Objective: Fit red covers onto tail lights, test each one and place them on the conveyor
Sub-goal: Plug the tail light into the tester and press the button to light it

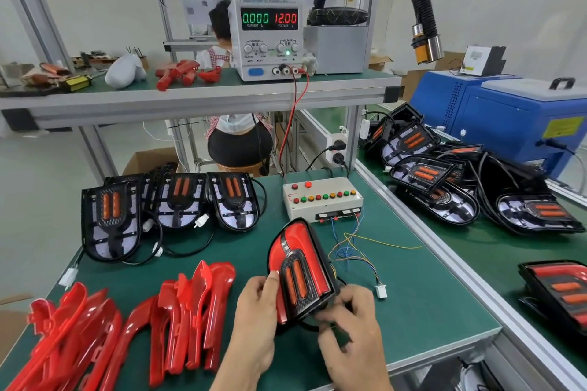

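Overhead, the power supply reads "0.000" current, "12.00" voltage.

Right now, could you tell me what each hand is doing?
Left hand: grips the covered tail light.
Right hand: fingers curled at its lower edge; exact hold unclear.

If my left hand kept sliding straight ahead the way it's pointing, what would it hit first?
Probably the tail light it already holds: the left hand points up and away, with its thumb on the red cover. Past that, likely the white test box, though depth is unclear.
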The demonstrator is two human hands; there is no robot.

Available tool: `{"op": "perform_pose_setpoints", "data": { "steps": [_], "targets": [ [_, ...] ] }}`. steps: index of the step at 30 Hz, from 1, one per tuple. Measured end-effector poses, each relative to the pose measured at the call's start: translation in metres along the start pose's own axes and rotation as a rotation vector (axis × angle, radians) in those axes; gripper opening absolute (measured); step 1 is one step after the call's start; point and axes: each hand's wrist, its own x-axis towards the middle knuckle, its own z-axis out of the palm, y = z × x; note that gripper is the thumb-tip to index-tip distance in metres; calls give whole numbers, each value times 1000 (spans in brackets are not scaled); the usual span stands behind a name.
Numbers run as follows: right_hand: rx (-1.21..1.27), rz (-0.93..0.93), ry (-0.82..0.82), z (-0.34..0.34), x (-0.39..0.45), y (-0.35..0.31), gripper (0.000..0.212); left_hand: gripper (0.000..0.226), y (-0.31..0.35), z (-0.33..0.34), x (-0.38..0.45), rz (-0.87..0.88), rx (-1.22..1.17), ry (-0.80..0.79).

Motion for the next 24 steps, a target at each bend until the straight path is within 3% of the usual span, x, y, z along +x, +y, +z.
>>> {"op": "perform_pose_setpoints", "data": {
  "steps": [4,6,8,10,12,15,20,24],
  "targets": [
    [72,183,186,9,-1,-7,36,32,1,7,-2,-18,-154,35],
    [180,426,292,11,3,-8,41,31,3,9,-3,-16,-196,55],
    [363,739,288,10,8,-9,39,30,4,12,-4,0,-233,83],
    [561,944,244,10,11,-12,16,28,7,14,-6,35,-225,101],
    [739,1053,206,8,14,-17,25,24,10,15,-8,101,-124,95],
    [898,1069,79,-6,25,-27,50,17,14,16,-11,218,106,34],
    [806,851,-145,-36,39,-31,58,16,28,23,-17,332,325,-75],
    [748,771,-100,-57,45,-32,65,18,43,38,-19,355,354,-146]
  ]
}}
